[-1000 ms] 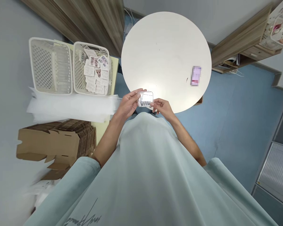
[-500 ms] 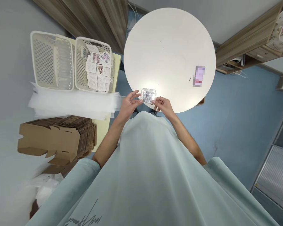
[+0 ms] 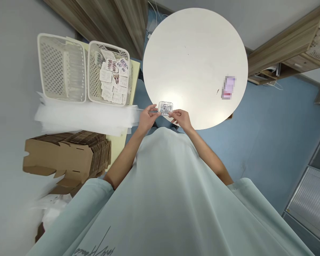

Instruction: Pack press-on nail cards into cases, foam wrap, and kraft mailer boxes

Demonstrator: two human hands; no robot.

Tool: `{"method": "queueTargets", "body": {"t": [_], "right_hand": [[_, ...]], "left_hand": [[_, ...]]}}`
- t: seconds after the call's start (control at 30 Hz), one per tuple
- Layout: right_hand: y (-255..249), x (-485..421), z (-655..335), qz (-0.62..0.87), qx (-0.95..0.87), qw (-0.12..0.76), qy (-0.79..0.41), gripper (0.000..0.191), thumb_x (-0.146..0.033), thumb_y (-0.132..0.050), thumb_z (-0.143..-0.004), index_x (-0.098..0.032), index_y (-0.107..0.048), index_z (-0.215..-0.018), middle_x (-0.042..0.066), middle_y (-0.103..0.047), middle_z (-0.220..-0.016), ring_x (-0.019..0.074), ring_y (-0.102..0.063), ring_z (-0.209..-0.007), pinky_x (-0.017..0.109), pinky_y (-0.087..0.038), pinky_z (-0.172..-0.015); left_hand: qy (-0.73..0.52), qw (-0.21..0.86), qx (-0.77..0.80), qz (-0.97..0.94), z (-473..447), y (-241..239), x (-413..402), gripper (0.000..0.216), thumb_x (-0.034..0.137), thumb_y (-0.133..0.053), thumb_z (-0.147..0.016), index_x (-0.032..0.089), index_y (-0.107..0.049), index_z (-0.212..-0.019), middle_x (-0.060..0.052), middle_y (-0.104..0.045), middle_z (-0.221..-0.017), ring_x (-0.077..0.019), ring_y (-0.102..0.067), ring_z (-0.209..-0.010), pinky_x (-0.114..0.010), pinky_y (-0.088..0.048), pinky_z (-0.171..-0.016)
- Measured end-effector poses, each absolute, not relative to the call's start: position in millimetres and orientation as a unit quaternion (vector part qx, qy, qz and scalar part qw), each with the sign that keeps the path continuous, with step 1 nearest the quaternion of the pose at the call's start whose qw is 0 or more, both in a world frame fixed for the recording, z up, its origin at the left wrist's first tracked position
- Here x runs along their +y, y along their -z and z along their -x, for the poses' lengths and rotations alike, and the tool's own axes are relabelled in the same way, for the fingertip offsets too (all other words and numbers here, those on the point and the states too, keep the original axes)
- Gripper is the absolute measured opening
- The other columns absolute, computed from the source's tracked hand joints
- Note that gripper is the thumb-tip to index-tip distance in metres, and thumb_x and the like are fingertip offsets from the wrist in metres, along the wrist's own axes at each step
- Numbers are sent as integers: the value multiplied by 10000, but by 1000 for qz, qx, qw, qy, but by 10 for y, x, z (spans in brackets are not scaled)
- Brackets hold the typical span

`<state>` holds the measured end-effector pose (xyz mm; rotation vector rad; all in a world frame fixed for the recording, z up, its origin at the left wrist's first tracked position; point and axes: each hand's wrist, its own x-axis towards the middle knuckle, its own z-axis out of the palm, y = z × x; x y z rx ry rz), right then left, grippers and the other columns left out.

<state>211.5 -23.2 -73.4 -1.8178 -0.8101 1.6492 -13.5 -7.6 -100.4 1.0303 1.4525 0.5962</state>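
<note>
A small clear plastic case (image 3: 165,107) with dark, shiny pieces inside is held up over the near edge of the round table. The pieces look like press-on nails, too small to be sure. My left hand (image 3: 147,120) pinches the case's left lower corner between thumb and fingers. At the lower right corner, my right hand (image 3: 182,119) grips it too, its thumb tip over the front of the case. The underside of the case is hidden from me.
The round white table (image 3: 194,46) bears a pixelated purple item (image 3: 228,87) at right. To my left stand a white basket of nail cards (image 3: 114,81), another basket holding clear plastic pieces (image 3: 53,71), white translucent sheets (image 3: 85,119) and stacked flat cardboard boxes (image 3: 58,154).
The case and my right hand have shifted slightly left, and the right thumb lies farther onto the case. Both hands keep their hold. My view has turned a little.
</note>
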Motion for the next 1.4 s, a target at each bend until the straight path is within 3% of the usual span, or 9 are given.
{"method": "queueTargets", "body": {"t": [0.2, 0.33, 0.5, 0.63, 0.87, 1.1, 1.27, 1.4], "right_hand": [[1310, -24, -1988, 740, -350, 170, -549, 210, -380, -854, -1029, -211, -730, -1012, 37, -869, -1060, 125, -793, -682, 216, -593, -653], [1573, 81, -1913, 767, -356, 100, -524, 77, -275, -750, -1093, -202, -769, -1081, 48, -876, -1140, 132, -822, -726, 255, -647, -829], [1699, 124, -1839, 785, -342, 36, -516, 113, -244, -706, -1106, -190, -795, -1150, 71, -884, -1193, 138, -850, -817, 282, -634, -972], [1732, 111, -1808, 789, -335, 19, -515, 142, -235, -685, -1104, -185, -814, -1136, 72, -889, -1108, 152, -854, -840, 293, -629, -980], [1714, 114, -1831, 795, -332, -11, -507, 169, -204, -657, -1091, -185, -824, -1106, 65, -875, -948, 179, -859, -890, 290, -629, -942], [1391, 102, -1864, 773, -413, 17, -481, 145, -328, -721, -1099, -209, -795, -1134, 58, -871, -1267, 142, -843, -817, 281, -612, -977], [1059, 125, -1630, 713, -514, 63, -474, 170, -369, -726, -1080, -233, -809, -1138, 51, -876, -1210, 197, -838, -921, 330, -616, -990], [885, 208, -1209, 647, -599, 70, -466, 187, -358, -713, -1070, -239, -821, -1165, 56, -875, -1193, 227, -801, -942, 364, -615, -959]], "left_hand": [[-202, 552, 673, -448, 15, 1467, 123, 366, 270, -765, -958, 138, -787, -1299, -168, -827, -1348, -298, -817, -1162, -462, -631, -1133], [-139, 541, 695, -452, -79, 1686, 234, 391, 210, -730, -949, 102, -793, -1320, -196, -821, -1389, -311, -815, -1192, -451, -607, -1161], [-67, 544, 696, -464, -170, 1814, 304, 510, 134, -661, -907, 92, -769, -1404, -202, -783, -1488, -325, -780, -1287, -444, -569, -1197], [-44, 547, 693, -468, -194, 1848, 322, 559, 119, -681, -845, 88, -779, -1394, -217, -788, -1464, -355, -756, -1333, -447, -538, -1226], [-40, 568, 678, -465, -160, 1793, 305, 571, 144, -661, -879, 108, -750, -1442, -212, -756, -1531, -348, -739, -1366, -453, -544, -1219], [-102, 594, 651, -462, 200, 1533, 170, 499, 212, -675, -972, 117, -736, -1458, -214, -754, -1528, -332, -778, -1325, -461, -576, -1213], [-196, 544, 680, -451, 827, 1304, -112, 413, 285, -661, -1005, 188, -749, -1396, -151, -759, -1529, -304, -787, -1285, -477, -612, -1190], [-239, 454, 743, -429, 1436, 1225, -400, 433, 332, -661, -1007, 191, -722, -1412, -180, -735, -1510, -331, -759, -1305, -510, -622, -1169]]}}
